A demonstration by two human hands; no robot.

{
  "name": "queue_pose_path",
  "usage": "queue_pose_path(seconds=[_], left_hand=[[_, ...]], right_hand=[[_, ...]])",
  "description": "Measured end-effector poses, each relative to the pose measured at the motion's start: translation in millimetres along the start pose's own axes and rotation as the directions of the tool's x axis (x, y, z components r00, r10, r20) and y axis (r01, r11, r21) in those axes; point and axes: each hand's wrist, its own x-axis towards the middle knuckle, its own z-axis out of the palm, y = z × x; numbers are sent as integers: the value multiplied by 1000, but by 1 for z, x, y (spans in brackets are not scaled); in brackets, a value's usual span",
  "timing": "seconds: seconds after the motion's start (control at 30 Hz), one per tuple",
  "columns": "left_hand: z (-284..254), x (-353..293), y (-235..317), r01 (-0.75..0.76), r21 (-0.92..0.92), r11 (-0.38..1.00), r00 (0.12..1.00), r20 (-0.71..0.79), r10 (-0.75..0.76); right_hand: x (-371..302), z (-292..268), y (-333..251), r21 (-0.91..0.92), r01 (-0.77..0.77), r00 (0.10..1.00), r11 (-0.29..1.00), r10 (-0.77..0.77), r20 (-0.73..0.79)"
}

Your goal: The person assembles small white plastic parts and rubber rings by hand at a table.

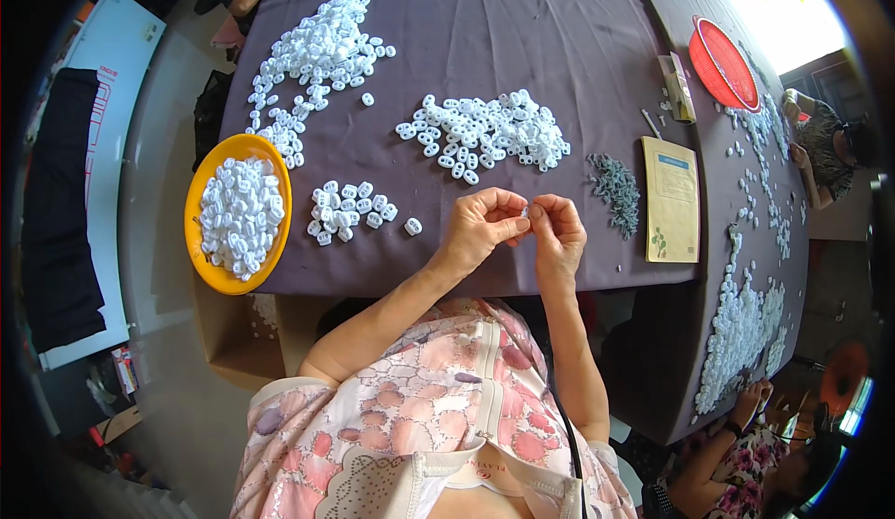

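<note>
Both hands meet just above the table's near edge, fingertips pinched together. My left hand (487,227) and my right hand (558,235) grip a small white plastic piece (525,211) between them, mostly hidden by the fingers. Beyond them lies a heap of white oval plastic pieces with two dark openings each (503,130). To the left is a smaller cluster of the same white pieces (347,208). A pile of tiny grey parts (614,190) sits right of my right hand.
An orange bowl (192,216) full of white pieces stands at the left edge. Behind it spreads a bigger white heap (322,44). A tan booklet (671,204) lies right of the grey parts. A red basket (723,64) and co-workers (825,146) are at the right-hand table.
</note>
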Motion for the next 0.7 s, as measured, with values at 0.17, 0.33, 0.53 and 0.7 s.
queue_pose_path(seconds=[0.17, 0.33, 0.53, 0.7], left_hand=[[3, -2, -3, -36, 88, 995, 998, -48, 41], [5, -6, -1, 53, -47, 998, 992, -108, -58], [1, -7, 16, 0, 323, 946, 998, -66, 23], [4, -7, 11, -17, 157, 987, 995, -96, 33]], right_hand=[[-4, 2, -2, -45, 63, 998, 997, -63, -9], [-7, 9, -4, -134, 120, 991, 984, -127, -42], [-7, 3, 1, -272, 180, 983, 945, -163, 85], [-10, 9, 3, -16, 55, 998, 998, -55, -2]])
